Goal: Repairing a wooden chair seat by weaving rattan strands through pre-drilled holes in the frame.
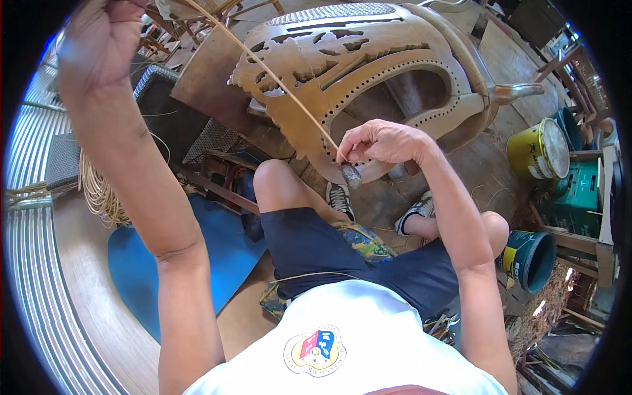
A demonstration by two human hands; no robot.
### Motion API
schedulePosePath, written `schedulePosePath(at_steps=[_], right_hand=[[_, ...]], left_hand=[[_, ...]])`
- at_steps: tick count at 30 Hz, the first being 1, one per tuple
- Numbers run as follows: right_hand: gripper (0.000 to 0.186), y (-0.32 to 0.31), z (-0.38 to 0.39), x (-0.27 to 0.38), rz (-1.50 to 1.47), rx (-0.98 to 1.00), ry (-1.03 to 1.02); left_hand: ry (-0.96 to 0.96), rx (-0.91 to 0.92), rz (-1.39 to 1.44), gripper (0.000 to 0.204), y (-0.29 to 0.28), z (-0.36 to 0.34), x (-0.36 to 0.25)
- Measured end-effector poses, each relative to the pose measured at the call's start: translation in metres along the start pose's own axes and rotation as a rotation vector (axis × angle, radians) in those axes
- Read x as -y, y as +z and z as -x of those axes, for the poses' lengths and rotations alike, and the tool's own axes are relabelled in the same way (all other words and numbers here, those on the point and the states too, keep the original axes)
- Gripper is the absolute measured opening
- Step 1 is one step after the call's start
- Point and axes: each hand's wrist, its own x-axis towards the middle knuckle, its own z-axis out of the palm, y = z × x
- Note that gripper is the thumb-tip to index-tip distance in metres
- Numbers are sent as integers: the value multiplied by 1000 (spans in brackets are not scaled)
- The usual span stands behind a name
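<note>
My right hand (388, 143) is closed, its fingertips pinched on a long, thin rattan strand (280, 82). Just below those fingers sticks out a grey, mottled, stubby piece like a tool handle (350, 176); its other end is hidden by the hand. From there the strand slants up and left, leaving the view at the top. My left hand (105, 49) is raised at the upper left, blurred, with its fingers cut off by the edge. Beyond my right hand lies a carved wooden chair frame (293, 122) on its side, with rows of small holes around an oval opening.
Coiled rattan (102, 191) lies at the left beside a blue sheet (174, 260). On the right stand a yellow bucket (526, 148), a dark green bucket (536, 263) and a green crate (579, 184). A brown board (210, 79) leans behind the chair frame's left side.
</note>
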Motion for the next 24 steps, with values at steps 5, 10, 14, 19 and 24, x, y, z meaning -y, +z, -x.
schedulePosePath(at_steps=[5,10,14,19,24], right_hand=[[12,-3,-4,-6,-33,38,-12],[5,7,9,-21,-61,-90,-145],[2,22,18,-30,-104,-279,-232],[3,39,20,-25,-51,-472,-239],[6,40,3,-14,-64,-580,-138]], left_hand=[[-571,159,327,37,-64,-9,63],[-915,241,-294,32,-59,96,93],[-1139,495,-443,31,-24,176,82],[-1195,444,-391,25,11,237,71],[-1149,400,-402,23,30,253,78]])
